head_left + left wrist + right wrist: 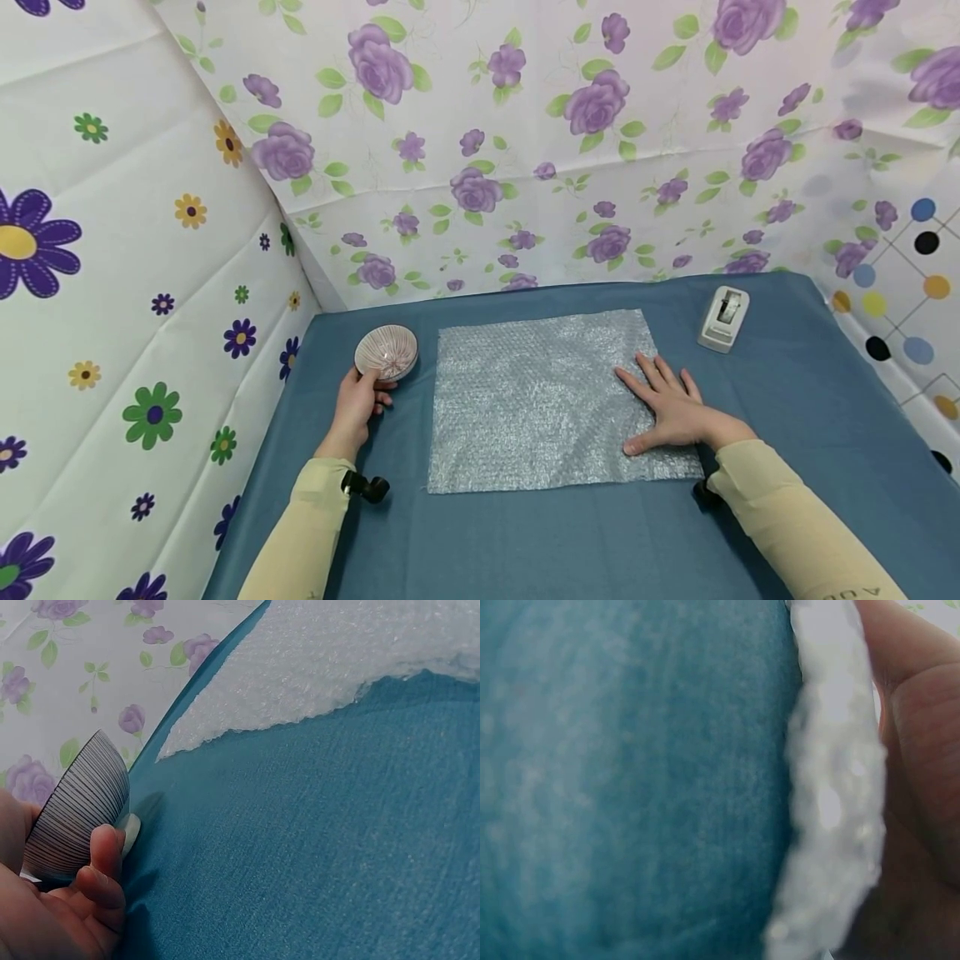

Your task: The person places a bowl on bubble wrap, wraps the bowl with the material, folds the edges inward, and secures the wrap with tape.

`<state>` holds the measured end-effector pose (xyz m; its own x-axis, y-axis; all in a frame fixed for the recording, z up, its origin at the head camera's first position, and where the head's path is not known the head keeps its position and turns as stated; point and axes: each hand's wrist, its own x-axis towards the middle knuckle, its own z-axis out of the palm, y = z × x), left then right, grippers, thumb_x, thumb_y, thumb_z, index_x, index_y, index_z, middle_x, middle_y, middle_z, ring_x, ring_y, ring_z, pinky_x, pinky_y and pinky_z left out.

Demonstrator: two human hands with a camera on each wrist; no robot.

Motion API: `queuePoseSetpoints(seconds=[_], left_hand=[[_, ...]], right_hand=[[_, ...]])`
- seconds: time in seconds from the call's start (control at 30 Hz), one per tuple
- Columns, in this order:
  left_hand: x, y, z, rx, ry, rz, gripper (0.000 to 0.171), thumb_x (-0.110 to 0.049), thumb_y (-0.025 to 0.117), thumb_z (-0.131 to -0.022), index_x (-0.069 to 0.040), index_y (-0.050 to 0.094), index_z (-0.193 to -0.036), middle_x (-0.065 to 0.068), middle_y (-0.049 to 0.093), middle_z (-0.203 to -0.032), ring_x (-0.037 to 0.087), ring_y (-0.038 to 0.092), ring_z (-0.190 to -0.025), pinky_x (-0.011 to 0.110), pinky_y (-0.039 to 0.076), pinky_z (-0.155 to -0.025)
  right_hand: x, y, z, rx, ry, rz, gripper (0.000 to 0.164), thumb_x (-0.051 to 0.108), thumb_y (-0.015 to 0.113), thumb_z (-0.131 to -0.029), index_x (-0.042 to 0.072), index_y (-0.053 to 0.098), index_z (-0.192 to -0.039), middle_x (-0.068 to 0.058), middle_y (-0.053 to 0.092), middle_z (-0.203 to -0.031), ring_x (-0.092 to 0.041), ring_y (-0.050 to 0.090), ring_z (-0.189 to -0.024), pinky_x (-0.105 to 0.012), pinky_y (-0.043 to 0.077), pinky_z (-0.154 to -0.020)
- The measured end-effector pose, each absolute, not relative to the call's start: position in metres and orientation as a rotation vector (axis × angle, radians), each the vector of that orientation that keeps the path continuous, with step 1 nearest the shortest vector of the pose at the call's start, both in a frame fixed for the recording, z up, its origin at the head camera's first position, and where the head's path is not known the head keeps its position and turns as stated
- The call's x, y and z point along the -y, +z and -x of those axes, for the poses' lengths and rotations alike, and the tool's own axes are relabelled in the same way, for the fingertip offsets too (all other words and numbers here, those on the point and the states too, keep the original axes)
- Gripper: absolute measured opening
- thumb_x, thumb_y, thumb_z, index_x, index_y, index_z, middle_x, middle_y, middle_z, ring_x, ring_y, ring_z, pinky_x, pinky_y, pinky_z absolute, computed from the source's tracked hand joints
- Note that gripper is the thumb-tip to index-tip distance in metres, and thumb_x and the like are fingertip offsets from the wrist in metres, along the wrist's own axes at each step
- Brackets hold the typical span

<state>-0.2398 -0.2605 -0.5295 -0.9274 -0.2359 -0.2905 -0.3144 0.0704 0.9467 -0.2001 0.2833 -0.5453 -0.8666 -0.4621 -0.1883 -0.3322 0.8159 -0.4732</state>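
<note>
Silvery bubble wrap [525, 400] lies under the outspread right hand [671, 415]; the left hand [357, 408] grips a striped bowl [387, 348].

The head view faces forward and down; nearer wrist views share its bubble wrap [525, 400].

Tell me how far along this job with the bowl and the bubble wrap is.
Looks done: the clear, rectangular bubble-wrap sheet lies spread on the blue cloth. In hand: the left hand holds the round, striped, ceramic-looking bowl beside the sheet; the right hand rests on the sheet. Remaining, probably: wrapping and taping, since no wrap covers the bowl and the white, oblong tape dispenser sits apart from both hands.
</note>
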Motion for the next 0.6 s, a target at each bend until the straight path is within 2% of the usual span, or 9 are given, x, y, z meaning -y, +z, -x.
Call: queuePoseSetpoints(seconds=[0.6], left_hand=[[0.240, -0.522, 0.237, -2.242, 2.055, 0.537, 0.040, -0.023, 0.044, -0.112, -0.003, 0.051, -0.147, 0.005, 0.071, -0.095, 0.011, 0.059, -0.059, 0.024, 0.045, -0.053]], right_hand=[[-0.283, -0.545, 0.200, -2.701, -0.629, 0.601, 0.132, 0.072, 0.086, -0.075, 0.015, 0.019, -0.173, -0.026, -0.006, -0.176, -0.055, -0.011, -0.159, -0.078, -0.010, -0.117]])
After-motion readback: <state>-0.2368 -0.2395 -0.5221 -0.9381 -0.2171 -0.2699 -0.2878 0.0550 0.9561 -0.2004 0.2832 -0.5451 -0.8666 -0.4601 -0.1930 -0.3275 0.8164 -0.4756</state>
